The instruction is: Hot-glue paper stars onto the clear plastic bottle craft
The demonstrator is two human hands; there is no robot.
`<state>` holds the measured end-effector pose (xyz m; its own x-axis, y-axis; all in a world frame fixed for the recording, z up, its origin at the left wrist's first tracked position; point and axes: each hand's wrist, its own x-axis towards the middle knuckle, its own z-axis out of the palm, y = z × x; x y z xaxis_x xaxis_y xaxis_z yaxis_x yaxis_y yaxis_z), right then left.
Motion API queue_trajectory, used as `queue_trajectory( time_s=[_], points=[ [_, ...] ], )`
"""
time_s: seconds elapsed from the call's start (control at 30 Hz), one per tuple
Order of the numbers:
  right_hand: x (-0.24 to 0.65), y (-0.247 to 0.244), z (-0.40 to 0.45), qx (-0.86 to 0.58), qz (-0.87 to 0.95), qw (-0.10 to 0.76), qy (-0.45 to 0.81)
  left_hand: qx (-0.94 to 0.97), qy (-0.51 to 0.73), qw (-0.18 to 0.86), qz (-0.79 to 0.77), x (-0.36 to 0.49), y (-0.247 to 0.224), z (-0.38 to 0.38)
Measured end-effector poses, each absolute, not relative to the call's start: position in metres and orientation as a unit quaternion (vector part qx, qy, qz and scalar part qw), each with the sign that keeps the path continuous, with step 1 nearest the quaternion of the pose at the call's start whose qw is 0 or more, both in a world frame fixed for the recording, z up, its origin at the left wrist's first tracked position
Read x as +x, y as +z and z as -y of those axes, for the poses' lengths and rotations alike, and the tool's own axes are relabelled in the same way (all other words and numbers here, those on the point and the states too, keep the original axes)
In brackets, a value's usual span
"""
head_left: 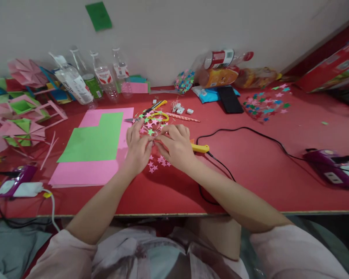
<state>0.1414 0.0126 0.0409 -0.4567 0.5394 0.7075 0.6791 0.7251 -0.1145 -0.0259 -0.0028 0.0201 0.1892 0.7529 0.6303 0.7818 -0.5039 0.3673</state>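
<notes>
My left hand (pixel 139 149) and my right hand (pixel 177 145) meet over the table, with fingers and thumbs closed together at the near rim of a clear plastic piece (pixel 155 124) covered in pink and green paper stars. What exactly lies between the fingertips is too small to make out. Loose pink paper stars (pixel 152 167) lie on the table just below my hands. Behind the plastic piece are yellow-handled scissors (pixel 162 115) and a yellow utility knife (pixel 157 106). Partly hidden by my right hand is a yellow-handled tool (pixel 200 148) on a black cord, possibly a glue gun.
Pink and green paper sheets (pixel 88 139) lie at left, near folded paper shapes (pixel 26 104). Plastic bottles (pixel 103 75) stand along the wall. A phone (pixel 230 100) and star-covered plastic pieces (pixel 266 106) are at right. A cord runs to a purple power strip (pixel 331 166).
</notes>
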Motion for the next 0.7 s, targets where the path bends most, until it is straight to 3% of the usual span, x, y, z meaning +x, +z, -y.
queue_trajectory(
  time_s=[0.7],
  points=[
    [0.1361,0.0361,-0.0125,-0.379,0.839,0.39,-0.008,-0.769,-0.402,0.016,0.497,-0.0237,0.0282,0.0083]
  ],
)
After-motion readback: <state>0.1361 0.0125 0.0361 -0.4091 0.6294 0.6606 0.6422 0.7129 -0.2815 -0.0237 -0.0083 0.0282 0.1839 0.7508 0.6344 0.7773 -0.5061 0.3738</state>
